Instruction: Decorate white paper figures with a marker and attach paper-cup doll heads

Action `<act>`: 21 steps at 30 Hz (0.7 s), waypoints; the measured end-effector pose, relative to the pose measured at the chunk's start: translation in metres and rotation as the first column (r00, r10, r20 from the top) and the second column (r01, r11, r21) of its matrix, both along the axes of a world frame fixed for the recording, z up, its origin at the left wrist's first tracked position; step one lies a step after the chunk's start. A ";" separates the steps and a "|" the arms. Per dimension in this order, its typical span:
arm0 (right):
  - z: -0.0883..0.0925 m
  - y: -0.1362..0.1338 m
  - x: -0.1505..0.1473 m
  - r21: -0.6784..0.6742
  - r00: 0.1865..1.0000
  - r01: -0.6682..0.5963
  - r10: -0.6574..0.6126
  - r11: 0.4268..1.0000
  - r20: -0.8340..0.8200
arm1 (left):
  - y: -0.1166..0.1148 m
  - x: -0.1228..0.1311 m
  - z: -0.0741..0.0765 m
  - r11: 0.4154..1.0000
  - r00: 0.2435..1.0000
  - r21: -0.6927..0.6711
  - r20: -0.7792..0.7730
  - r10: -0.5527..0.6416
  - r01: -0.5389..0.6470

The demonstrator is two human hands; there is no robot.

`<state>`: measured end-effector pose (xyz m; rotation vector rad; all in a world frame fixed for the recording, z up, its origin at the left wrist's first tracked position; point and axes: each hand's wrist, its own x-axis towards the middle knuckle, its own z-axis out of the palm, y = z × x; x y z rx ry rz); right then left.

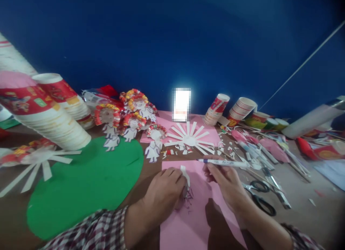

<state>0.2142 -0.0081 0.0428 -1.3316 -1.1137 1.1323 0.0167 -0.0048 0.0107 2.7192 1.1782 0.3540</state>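
My left hand (164, 190) is closed on a small white paper cut-out (184, 174), pressing it over a pink paper sheet (183, 228). The fingers hide part of the cut-out. Dark pen strokes mark the sheet just below it. My right hand (228, 181) grips an acrylic marker (225, 163) between thumb and fingers, its tip pointing left, above the sheet's right side. Beyond both hands lies a white paper cup cut into spread strips (190, 140). White paper figures with purple outlines (152, 151) stand or lie to its left, some joined to red and yellow rings.
A green paper oval (88, 185) covers the left of the table. Stacked paper cups (45, 113) lean at far left, with more stacks (217, 110) behind. Black-handled scissors (260, 198), sticks and paper scraps crowd the right. A lit, blurred-out screen (181, 104) stands against the blue wall.
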 end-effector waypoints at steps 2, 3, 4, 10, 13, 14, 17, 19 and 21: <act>0.001 0.003 -0.001 0.040 0.999 -0.032 0.031 0.999 0.023 | 0.000 -0.001 0.000 1.000 1.000 -0.018 0.002 0.006 -0.006; -0.001 0.005 -0.002 0.050 0.999 -0.042 0.041 0.998 0.031 | 0.000 -0.001 0.000 1.000 1.000 -0.024 -0.001 0.004 -0.004; -0.004 0.007 -0.005 0.050 0.998 -0.050 0.048 0.998 0.037 | 0.000 -0.001 0.000 1.000 1.000 -0.027 -0.005 0.002 -0.003; -0.021 0.013 -0.017 0.031 0.981 -0.139 0.133 0.990 0.142 | -0.001 0.001 0.005 1.000 1.000 0.010 0.009 0.003 -0.003; -0.019 0.013 -0.014 0.080 0.984 -0.096 0.083 0.992 0.158 | -0.002 0.001 0.006 1.000 1.000 0.017 0.020 -0.003 0.002; -0.018 0.013 -0.012 0.094 0.984 -0.091 0.075 0.991 0.164 | -0.002 0.001 0.007 1.000 1.000 0.022 0.024 -0.004 0.003; -0.018 0.013 -0.008 0.124 0.974 -0.111 0.083 0.986 0.213 | -0.003 0.001 0.008 0.999 0.999 0.051 0.036 0.009 -0.011; -0.020 0.013 -0.007 0.127 0.962 -0.145 0.110 0.981 0.251 | -0.003 0.001 0.008 0.998 0.999 0.068 0.039 0.009 -0.011; -0.023 0.013 -0.007 0.132 0.950 -0.185 0.143 0.974 0.277 | -0.003 0.000 0.007 0.997 0.999 0.077 0.041 0.005 -0.008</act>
